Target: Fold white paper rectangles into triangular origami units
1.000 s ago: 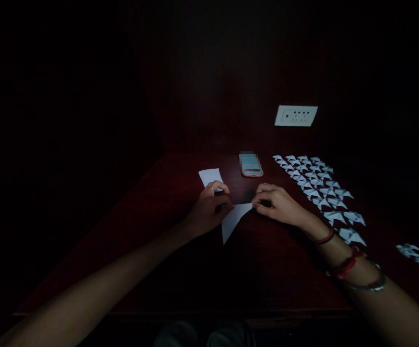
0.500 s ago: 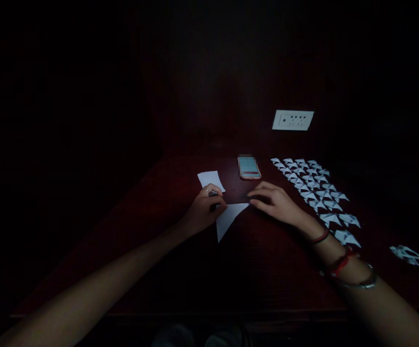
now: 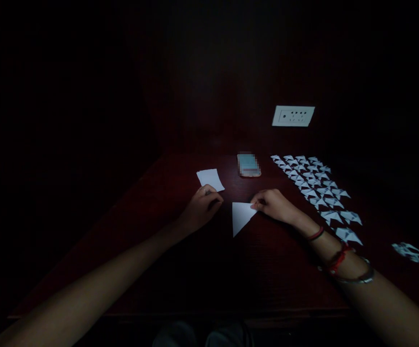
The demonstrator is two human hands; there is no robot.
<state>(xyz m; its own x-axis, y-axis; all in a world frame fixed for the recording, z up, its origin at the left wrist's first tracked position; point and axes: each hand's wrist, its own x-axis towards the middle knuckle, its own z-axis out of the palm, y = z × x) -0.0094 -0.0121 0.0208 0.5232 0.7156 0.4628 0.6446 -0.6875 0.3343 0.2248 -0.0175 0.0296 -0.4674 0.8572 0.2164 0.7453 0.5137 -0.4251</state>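
pinching the right corner of a white, flat triangle of folded paper [image 3: 241, 216], the right hand [image 3: 275, 206] has its thumb and forefinger closed on that one tip. the left hand [image 3: 199, 211] is loosely curled, thumb and forefinger slightly parted, with nothing visible in its grip; it sits apart from the triangle, just beside a small stack of white paper squares [image 3: 211, 179]. whether its knuckles touch the stack, i cannot tell.

the triangle is on or just above the dark red wooden tabletop [image 3: 285, 270], between the hands. with only one corner held, it could swivel or slip if the right hand tugs, and its layers could slide out of line, giving a crooked crease. a careless left knuckle might also nudge the stack askew. the dim light would make a mismatched edge easy to miss.

its squarest corner faces far left, one tip points toward the person, the other right, into the pinch. the long edge, its long axis, slants from the near left tip up to the right fingertips.
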